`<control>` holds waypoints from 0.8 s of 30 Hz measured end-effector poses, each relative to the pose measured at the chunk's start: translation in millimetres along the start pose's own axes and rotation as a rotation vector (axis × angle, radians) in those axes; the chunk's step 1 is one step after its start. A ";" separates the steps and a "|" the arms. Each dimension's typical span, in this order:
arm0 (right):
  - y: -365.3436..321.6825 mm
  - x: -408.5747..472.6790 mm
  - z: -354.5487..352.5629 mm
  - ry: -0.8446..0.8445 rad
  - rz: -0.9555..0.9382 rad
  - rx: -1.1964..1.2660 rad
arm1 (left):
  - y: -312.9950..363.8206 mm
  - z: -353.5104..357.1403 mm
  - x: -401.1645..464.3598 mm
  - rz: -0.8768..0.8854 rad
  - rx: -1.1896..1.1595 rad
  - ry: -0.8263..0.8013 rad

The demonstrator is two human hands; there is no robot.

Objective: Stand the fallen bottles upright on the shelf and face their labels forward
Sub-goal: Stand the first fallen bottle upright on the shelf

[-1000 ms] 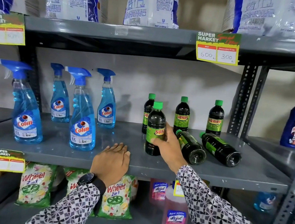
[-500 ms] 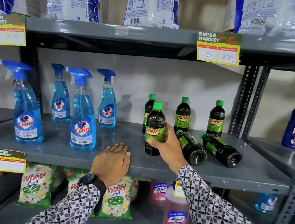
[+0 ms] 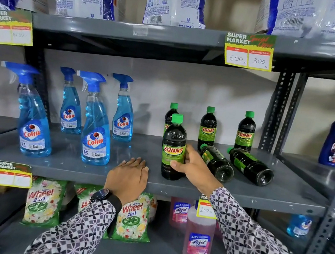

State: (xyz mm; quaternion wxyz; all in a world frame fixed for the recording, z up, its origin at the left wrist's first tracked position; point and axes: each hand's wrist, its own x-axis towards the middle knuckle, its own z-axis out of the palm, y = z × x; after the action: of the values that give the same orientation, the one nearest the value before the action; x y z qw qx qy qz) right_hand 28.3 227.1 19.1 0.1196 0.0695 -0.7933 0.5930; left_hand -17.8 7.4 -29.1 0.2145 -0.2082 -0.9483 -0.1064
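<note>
While my left hand (image 3: 128, 177) lies flat with fingers together on the front edge of the grey metal shelf (image 3: 91, 173), my right hand (image 3: 194, 169) has its fingers clamped round the upright dark green-capped Sunny bottle (image 3: 173, 147), label forward. Just right lie two fallen dark bottles (image 3: 216, 162), caps toward the wall. Behind them stand three more upright bottles (image 3: 207, 128).

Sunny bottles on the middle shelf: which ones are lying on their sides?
Two: the fallen bottle nearest the right hand, and the one right of it. The other four stand upright.
</note>
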 end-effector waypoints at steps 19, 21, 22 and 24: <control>-41.7 -10.9 -50.0 0.607 -0.204 -0.356 | 10.3 -9.9 35.9 0.013 -0.002 -0.374; -43.8 0.9 -71.5 0.572 -0.040 -0.681 | 12.0 -5.8 40.1 -0.002 0.003 -0.362; -40.5 8.8 -81.7 0.486 0.087 -0.817 | 12.2 -4.6 40.2 0.014 0.016 -0.349; -35.6 20.2 -92.7 0.256 0.332 -0.987 | 11.2 -1.6 38.1 0.037 0.032 -0.344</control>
State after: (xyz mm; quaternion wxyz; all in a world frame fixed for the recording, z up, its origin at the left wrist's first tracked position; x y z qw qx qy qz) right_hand 27.8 306.2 82.4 0.1385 -0.1942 -0.9571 0.1642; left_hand -43.5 30.2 -9.2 0.0543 -0.2373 -0.9686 -0.0502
